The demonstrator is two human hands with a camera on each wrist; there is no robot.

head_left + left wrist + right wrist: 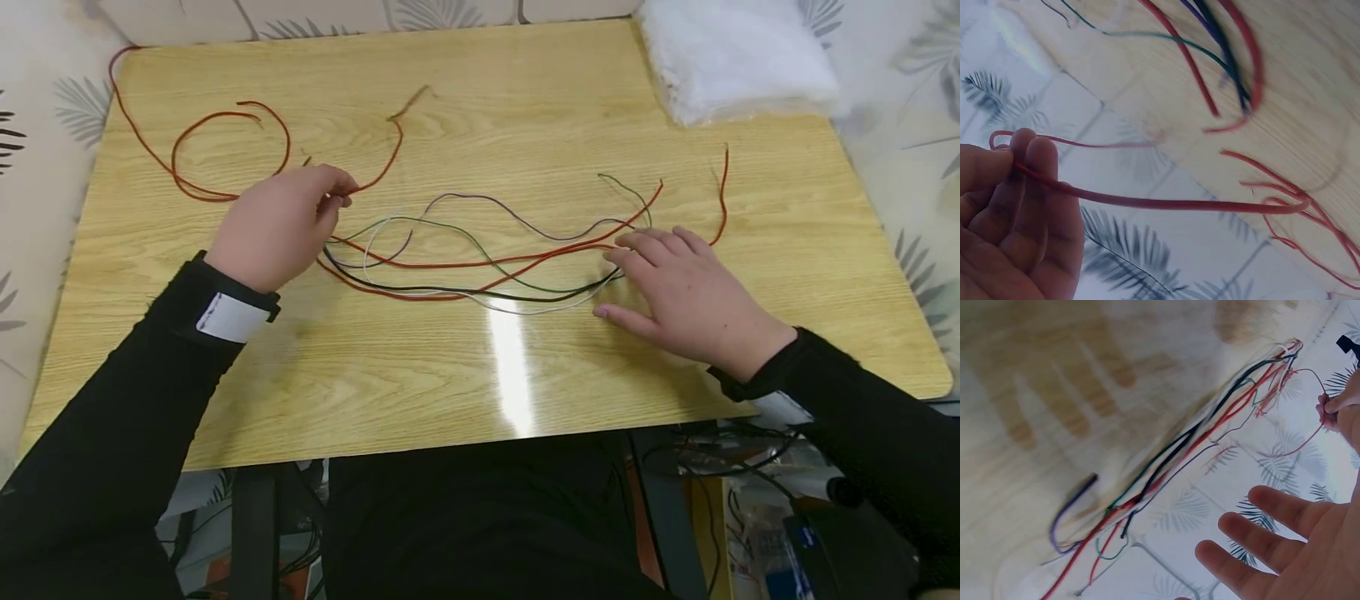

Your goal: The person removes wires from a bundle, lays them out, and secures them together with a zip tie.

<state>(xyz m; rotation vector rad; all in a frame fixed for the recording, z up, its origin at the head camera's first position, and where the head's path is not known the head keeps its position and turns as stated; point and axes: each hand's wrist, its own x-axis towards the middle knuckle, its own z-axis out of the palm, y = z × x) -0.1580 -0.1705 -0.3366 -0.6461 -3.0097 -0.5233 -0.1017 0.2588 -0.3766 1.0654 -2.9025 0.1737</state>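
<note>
1. Left hand (pixel 279 225) pinching a red wire (pixel 378 175) between thumb and fingertips (pixel 1034 156), just left of the wire bundle (pixel 480 267); pinch sits near one end of the wire, the rest trailing in loops toward the far left corner of the tabletop (pixel 525 100)
2. Right hand (pixel 686 292) spread flat, fingers straight and apart, resting at the right end of the bundle, holding nothing; fingertips touching or just over the red and green strands there, hard to tell which
3. Bundle lying across the middle of the tabletop: red, black, green, white and purple strands crossing one another
4. Likely snag: pinched wire passing close by the left end of the bundle, so a pull could drag neighbouring strands along and tighten the tangle
5. Likely slip: thin wire, held only at the fingertips, could slide out under tension
6. Loops near the far left corner reach the edge and could drop off if tugged that way
7. White cloth (pixel 738 58) on the far right corner, well apart from both hands
</note>
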